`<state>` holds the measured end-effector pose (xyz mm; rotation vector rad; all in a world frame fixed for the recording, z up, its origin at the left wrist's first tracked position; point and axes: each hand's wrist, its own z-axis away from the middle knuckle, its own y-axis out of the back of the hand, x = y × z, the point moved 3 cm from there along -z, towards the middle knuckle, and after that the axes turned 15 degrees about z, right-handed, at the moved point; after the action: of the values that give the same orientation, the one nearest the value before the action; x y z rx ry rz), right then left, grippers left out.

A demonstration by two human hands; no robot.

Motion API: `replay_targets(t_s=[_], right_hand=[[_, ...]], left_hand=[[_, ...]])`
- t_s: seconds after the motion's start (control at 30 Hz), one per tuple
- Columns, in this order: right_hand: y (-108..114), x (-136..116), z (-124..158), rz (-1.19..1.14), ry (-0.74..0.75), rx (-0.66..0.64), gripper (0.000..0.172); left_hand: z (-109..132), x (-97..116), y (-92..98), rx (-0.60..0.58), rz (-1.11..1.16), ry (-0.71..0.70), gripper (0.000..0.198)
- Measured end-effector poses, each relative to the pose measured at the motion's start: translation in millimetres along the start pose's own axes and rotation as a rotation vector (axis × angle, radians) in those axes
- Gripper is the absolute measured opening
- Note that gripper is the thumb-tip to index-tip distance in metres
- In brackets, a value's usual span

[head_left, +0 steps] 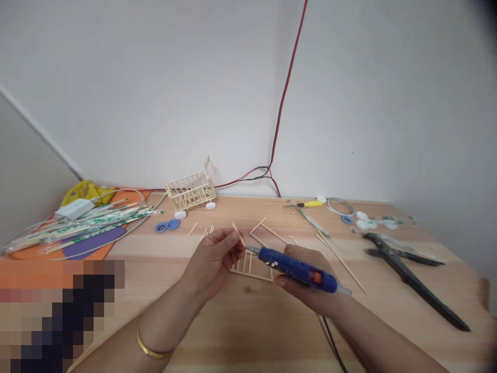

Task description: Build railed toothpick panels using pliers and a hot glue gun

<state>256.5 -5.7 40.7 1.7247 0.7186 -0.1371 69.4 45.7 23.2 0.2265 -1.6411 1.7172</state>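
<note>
The left hand (215,259) pinches one short, thin wooden stick (239,235) between thumb and fingers, holding it tilted just above the middle of the pale wood-grain counter (233,331). A gold bangle (149,348) circles that wrist.

The right hand (306,287) has its fingers closed round a single blue glue gun (295,268). It is slim, smooth plastic with an orange switch, and its metal nozzle points left, nearly at the stick's lower end. A black cord (332,344) trails from it towards the near edge.

Under the nozzle one flat frame (248,268) lies on the counter, with short rungs set between two rails, all of the same light sticks.

Near the wall stands one small cart model (192,189), a slatted basket of sticks with a handle and two white cap wheels showing. Two blue caps (166,226) lie just beside it.

On the right lie one pair of black shears (411,272), one yellow-handled screwdriver (308,204) and a few white caps (367,221).

At far left a bundle of wrapped sticks (85,224) rests on orange and purple sheets, with a white charger (75,209) and a crumpled yellow bag (87,190) behind it.

Red and black wires (282,106) run down the white wall.
</note>
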Motion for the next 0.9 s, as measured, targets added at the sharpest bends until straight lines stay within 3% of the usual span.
replay_targets(t_s=[0.5,0.73,0.9], right_hand=[[-1.0,-1.7,-1.2,0.011,-0.043,-0.014,0.041],[-1.1,2.9,-1.5,0.165,-0.074,0.005,0.040],[16.5,30.4,5.3,0.423,-0.238,0.024,0.028]], left_hand=[[0.1,1.0,0.2,0.001,0.008,-0.014,0.019],[4.3,6.7,-7.3,-0.099,0.097,-0.068,0.014],[4.5,10.7,-4.6,-0.108,0.058,-0.072,0.014]])
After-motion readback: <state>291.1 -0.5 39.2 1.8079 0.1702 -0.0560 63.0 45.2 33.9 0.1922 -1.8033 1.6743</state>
